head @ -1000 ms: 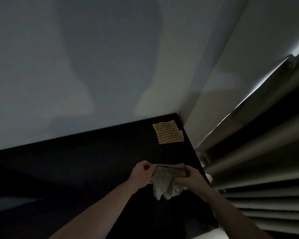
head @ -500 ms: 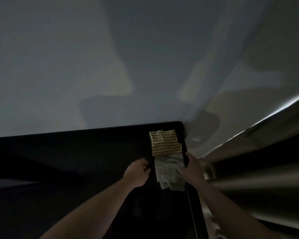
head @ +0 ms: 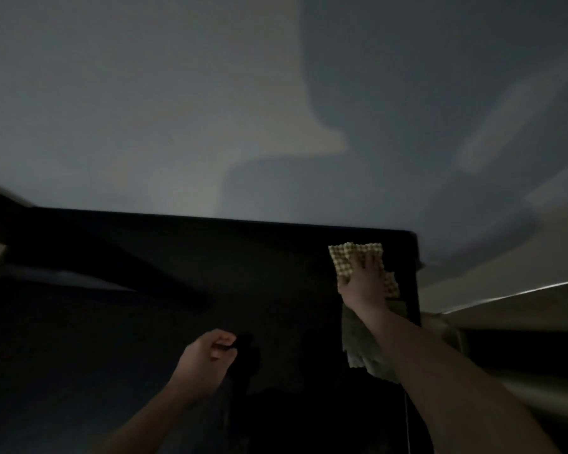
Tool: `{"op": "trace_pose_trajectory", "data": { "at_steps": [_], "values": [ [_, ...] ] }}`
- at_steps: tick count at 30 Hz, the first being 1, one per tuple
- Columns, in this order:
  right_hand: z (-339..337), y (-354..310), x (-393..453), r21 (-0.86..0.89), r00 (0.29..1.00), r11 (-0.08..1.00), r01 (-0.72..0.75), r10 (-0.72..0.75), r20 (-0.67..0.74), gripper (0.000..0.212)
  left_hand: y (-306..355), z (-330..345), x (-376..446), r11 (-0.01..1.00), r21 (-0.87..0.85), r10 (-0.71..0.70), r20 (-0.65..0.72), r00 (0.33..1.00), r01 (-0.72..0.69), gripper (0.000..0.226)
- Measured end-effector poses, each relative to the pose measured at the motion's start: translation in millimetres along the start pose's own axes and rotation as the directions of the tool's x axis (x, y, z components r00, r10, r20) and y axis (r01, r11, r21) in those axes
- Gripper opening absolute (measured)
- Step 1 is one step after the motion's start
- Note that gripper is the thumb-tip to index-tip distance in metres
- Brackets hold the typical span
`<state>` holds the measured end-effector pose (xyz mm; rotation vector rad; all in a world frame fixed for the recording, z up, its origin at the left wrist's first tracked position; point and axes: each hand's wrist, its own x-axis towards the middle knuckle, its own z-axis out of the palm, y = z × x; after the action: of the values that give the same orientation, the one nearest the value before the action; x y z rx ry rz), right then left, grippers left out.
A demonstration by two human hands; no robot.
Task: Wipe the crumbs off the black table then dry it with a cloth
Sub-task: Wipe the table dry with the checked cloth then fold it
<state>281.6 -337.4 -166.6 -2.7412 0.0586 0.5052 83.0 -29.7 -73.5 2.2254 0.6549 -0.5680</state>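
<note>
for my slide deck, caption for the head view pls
Right hand on the checked cloth at the black table corner.

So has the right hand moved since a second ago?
Yes. The right hand went from the grey cloth toward the table's far corner and now rests on the yellow checked cloth.

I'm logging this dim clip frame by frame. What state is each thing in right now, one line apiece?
Yellow checked cloth: flat on the table's far right corner, under the right hand.
Pale grey rag: lying crumpled on the table, partly under the right forearm.
Black table: too dark to tell crumbs or wetness.
Right hand: fingers spread, pressing on the checked cloth.
Left hand: fingers curled, above the table; contents unclear.
</note>
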Motion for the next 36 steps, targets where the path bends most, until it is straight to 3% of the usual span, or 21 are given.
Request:
{"op": "trace_pose_trajectory", "data": {
  "at_steps": [3, 6, 9, 11, 22, 28, 36],
  "values": [
    [3, -29, -14, 0.084, 0.98, 0.976, 0.199, -0.2, 0.006, 0.047, -20, -8, -15, 0.999, -0.018, -0.033, 0.002, 0.999, 0.033, 0.018],
    [-2, -66, -43, 0.267, 0.983, 0.951, 0.158, -0.178, 0.051, 0.042, -34, -20, -29, 0.999, -0.018, -0.028, 0.021, 0.999, 0.028, 0.019],
    [-6, -102, -90, 0.515, 0.993, 0.855, 0.06, -0.106, 0.06, 0.038, -49, -41, -41, 1.0, -0.017, -0.006, 0.029, 1.0, 0.007, 0.02],
    [-5, -120, -133, 0.588, 0.995, 0.809, -0.002, -0.054, 0.079, 0.037, -59, -58, -50, 1.0, -0.017, 0.026, 0.044, 0.999, -0.025, 0.02],
    [73, -225, -327, 0.7, 0.954, 0.65, -0.298, 0.234, 0.189, 0.039, -193, -169, -63, 0.969, -0.103, 0.231, 0.065, 0.971, -0.224, 0.016],
    [97, -306, -363, 0.723, 0.954, 0.624, -0.297, 0.234, 0.189, 0.036, -269, -241, -67, 0.975, -0.094, 0.205, 0.043, 0.978, -0.2, 0.015],
    [102, -365, -337, 0.68, 0.966, 0.693, -0.237, 0.093, 0.242, 0.036, -313, -292, -66, 0.986, -0.113, 0.115, -0.067, 0.991, -0.122, 0.015]
  ]
}}
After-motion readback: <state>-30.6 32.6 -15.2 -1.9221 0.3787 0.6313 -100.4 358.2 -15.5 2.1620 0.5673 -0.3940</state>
